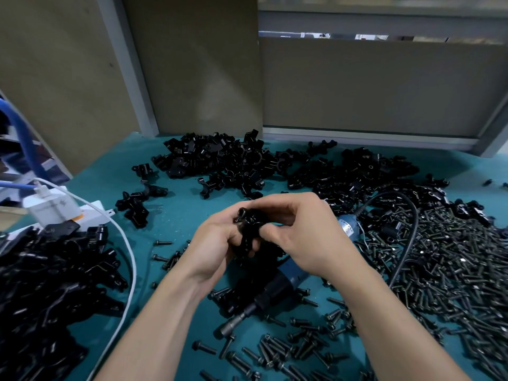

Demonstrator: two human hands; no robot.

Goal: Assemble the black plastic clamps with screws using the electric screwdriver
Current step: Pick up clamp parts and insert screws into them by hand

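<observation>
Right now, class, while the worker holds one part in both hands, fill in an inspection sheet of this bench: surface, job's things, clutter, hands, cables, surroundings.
Surface: teal mat, largely covered with parts.
Job's things: black clamp held up; electric screwdriver lying beneath the hands; screws heaped at right; clamp parts piled at back; left pile of more clamps.
Clutter: white charger on a power strip.
Hands: left hand and right hand both grip the clamp.
Cables: white cable, black cord, blue cable.
Surroundings: brown boards, grey frame behind.

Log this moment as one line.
left hand: grips clamp | right hand: pinches clamp | screwdriver: on table, unheld | screws: piled right
</observation>
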